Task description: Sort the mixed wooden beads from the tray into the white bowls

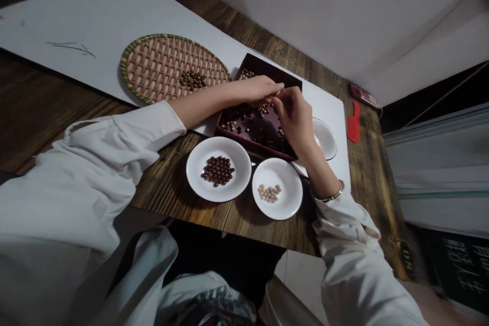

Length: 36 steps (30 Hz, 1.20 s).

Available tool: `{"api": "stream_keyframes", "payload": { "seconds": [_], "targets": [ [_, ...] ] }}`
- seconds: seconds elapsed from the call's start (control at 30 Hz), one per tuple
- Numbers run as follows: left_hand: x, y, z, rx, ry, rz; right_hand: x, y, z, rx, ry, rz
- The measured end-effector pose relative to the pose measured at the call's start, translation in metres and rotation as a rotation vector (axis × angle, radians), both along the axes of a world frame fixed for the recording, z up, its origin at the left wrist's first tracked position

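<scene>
Above the dark red box (263, 150), my left hand (262, 88) and my right hand (295, 114) meet at the fingertips. Both have their fingers pinched together; whatever is between them is too small or hidden to make out. Beads in brown, yellowish and pale tones (264, 108) lie loose in the box, partly covered by my hands. Close to the box's near side stand a white bowl (194, 175) with dark brown beads (218, 170) and a smaller white bowl (292, 201) with pale beads (269, 193).
Left of the box, a round woven tray (153, 69) carries a cluster of brownish beads (192, 80). Another white dish (325, 137) is partly behind my right wrist. A red comb-like piece (354, 123) lies farther right on the wooden table (376, 178). White board (87, 5) runs beneath the tray.
</scene>
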State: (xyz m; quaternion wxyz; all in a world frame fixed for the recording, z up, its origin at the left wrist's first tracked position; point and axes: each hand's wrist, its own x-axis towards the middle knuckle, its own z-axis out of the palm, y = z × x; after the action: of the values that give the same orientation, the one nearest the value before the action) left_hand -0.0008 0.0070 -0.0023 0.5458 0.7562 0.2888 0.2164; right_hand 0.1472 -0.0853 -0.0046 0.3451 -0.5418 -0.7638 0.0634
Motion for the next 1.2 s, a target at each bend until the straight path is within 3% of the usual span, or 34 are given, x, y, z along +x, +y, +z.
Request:
{"api": "stream_keyframes", "payload": {
  "seconds": [0.23,0.47,0.77,0.87,0.97,1.07,1.2],
  "targets": [
    [0.001,0.004,0.000,0.015,0.029,-0.017,-0.015,-0.016,0.010,-0.054,-0.277,0.332],
    [0.000,0.003,-0.003,0.024,0.013,-0.043,-0.006,-0.004,0.008,-0.151,0.239,0.248],
    [0.001,-0.002,0.002,0.019,0.059,-0.047,-0.004,0.002,0.007,-0.355,0.503,0.092],
    [0.002,-0.001,0.002,0.017,0.056,-0.036,-0.008,0.001,0.010,-0.501,0.776,0.172],
    [0.001,0.001,0.002,0.032,0.073,-0.007,-0.012,0.000,0.012,-0.783,0.981,0.290],
    [0.001,0.002,0.004,0.075,0.131,-0.002,-0.014,0.001,0.011,-0.973,1.063,0.343],
    [0.000,0.001,0.006,0.102,0.165,-0.023,-0.015,0.002,0.009,-1.036,1.075,0.383]
  ]
}}
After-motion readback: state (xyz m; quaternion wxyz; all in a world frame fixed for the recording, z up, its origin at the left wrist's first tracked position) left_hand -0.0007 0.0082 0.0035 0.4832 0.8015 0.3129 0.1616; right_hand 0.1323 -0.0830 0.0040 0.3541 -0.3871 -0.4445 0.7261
